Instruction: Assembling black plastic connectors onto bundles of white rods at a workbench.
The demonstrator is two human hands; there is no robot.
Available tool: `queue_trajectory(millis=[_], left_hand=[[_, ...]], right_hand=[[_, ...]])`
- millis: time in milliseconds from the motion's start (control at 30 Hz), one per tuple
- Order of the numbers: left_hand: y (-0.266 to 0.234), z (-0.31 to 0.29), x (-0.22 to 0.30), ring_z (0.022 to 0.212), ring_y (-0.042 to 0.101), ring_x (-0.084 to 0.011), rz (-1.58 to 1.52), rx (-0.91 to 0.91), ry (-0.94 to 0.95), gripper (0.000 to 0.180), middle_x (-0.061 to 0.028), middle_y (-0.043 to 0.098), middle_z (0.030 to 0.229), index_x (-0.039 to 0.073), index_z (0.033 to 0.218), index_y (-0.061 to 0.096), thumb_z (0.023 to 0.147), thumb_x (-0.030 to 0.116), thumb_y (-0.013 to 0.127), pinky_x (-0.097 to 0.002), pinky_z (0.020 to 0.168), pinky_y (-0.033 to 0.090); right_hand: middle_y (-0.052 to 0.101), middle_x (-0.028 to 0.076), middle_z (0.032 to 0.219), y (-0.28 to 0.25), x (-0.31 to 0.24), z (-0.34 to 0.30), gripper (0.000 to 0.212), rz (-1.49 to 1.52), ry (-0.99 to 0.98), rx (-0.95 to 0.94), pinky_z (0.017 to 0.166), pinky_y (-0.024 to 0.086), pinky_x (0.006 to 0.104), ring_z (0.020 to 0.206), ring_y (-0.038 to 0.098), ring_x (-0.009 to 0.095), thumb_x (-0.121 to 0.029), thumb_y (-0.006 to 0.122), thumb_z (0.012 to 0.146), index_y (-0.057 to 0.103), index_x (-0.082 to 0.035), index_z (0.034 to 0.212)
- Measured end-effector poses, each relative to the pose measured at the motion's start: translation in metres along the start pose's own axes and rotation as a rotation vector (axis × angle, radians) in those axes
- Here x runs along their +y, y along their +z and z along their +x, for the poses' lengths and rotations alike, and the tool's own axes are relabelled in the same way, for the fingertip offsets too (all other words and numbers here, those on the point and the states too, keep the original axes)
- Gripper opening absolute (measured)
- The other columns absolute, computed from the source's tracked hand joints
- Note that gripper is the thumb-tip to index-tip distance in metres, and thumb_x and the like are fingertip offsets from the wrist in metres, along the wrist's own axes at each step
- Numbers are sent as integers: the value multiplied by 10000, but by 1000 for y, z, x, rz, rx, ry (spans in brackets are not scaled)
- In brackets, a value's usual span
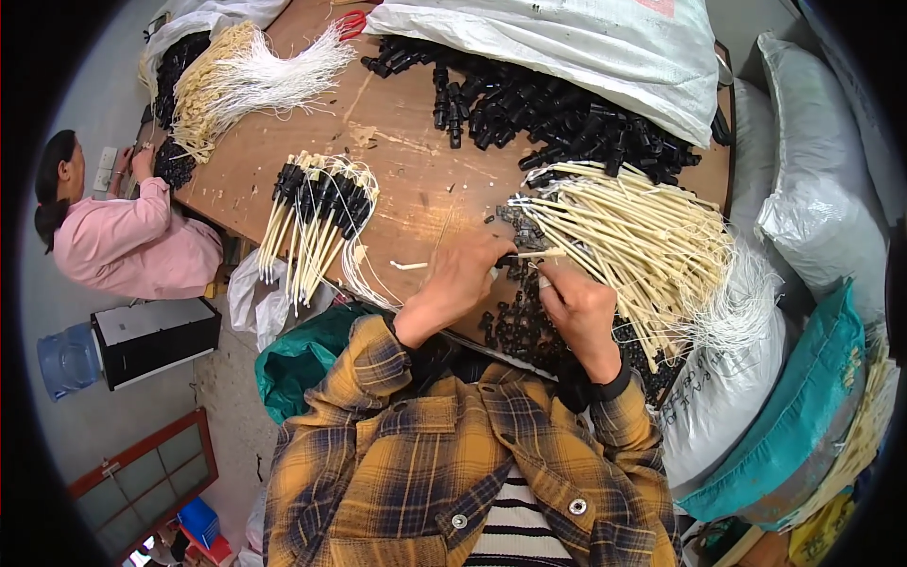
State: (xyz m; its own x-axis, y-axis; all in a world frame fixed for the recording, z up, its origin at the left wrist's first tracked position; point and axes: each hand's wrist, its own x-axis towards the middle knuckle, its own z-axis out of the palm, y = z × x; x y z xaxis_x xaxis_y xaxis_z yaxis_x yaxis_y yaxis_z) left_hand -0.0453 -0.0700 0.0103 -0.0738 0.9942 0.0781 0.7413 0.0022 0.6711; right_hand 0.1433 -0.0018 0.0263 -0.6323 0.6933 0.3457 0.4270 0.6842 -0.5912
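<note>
My left hand (pixel 460 274) is closed in a pinch on a small black plastic fitting (pixel 507 261), mostly hidden by the fingers. Facing it, my right hand (pixel 579 304) pinches a thin cream tube (pixel 539 253) whose end meets the fitting; whether it is inside cannot be seen. Small dark clips (pixel 515 317) lie scattered on the table beneath and between both hands. Right of them is a big heap of cream tubes (pixel 633 246) with white wires. To the left lies a bundle of cream tubes joined to black fittings (pixel 326 203). One short cream tube (pixel 408 266) lies beside my left hand.
Black plastic fittings (pixel 557 109) spill from a white sack (pixel 557 42) at the table's far side. White wires (pixel 283 71) and red-handled scissors (pixel 352 25) lie far left. A person in pink (pixel 132 231) works there. Filled sacks (pixel 822 161) line the right side.
</note>
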Motion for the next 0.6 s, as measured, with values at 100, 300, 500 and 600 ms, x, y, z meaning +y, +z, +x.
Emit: queue_trajectory(millis=[100,300,500,600], left_hand=[[-4,0,7,915,592,-371,-1,-22,28,380,-142,626,985,75,1071,618,709,-39,603,-425,778,479],[1,1,9,915,596,-365,-45,-95,53,395,-155,625,984,71,1083,601,711,-60,571,-409,762,480],[-2,4,15,965,599,-358,-248,-259,14,432,-153,639,970,70,1137,545,719,-24,604,-426,791,466],[-12,8,7,1062,606,-263,-120,-139,183,485,-184,625,1069,93,1208,499,752,71,664,-372,869,452]], right_hand=[[653,120,742,4,4,-2,167,-20,-29,-39,549,499,330,635,645,275,-53,675,754,685,-65,920],[651,154,764,9,0,-2,161,93,77,-54,590,506,368,679,645,313,-50,652,779,661,-35,940],[632,175,777,0,-3,-1,192,120,-8,-261,616,489,416,708,626,358,-72,640,817,606,-41,1003],[645,172,788,3,-3,-6,167,43,65,-200,601,499,405,702,640,354,-90,652,827,613,-56,986]])
